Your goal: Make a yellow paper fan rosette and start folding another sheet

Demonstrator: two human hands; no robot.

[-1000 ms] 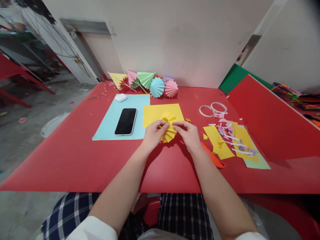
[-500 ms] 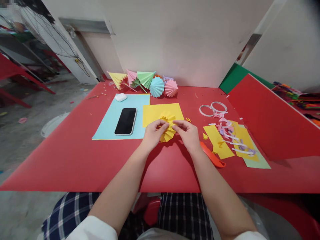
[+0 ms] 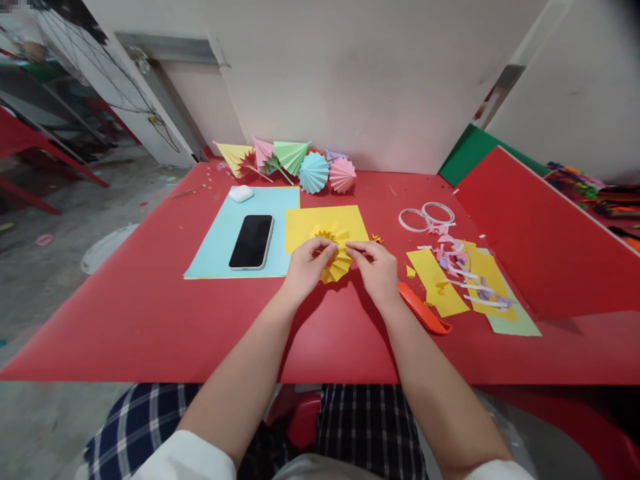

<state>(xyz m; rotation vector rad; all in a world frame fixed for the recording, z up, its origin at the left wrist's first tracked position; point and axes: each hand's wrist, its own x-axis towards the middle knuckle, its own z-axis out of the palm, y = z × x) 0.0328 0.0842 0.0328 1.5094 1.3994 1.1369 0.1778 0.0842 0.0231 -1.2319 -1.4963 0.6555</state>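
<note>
A pleated yellow paper fan (image 3: 336, 263) sits between my two hands over the red table (image 3: 150, 320). My left hand (image 3: 306, 269) pinches its left side with thumb and fingers closed. My right hand (image 3: 376, 268) pinches its right side the same way. Behind the fan lies a flat yellow sheet (image 3: 305, 227). An orange cutter (image 3: 425, 311) rests on the table just right of my right wrist.
A black phone (image 3: 251, 241) lies on a light blue sheet (image 3: 210, 250) with a white earbud case (image 3: 241, 194). Several folded paper fans (image 3: 314, 173) line the back edge. Two tape rings (image 3: 427, 217), yellow pieces and paper scraps (image 3: 460, 270) lie right; a red board (image 3: 545, 247) leans there.
Both hands have shifted slightly while holding the fan, and its pleats have been squeezed a little closer together. My right wrist has moved left, showing more of the orange cutter.
</note>
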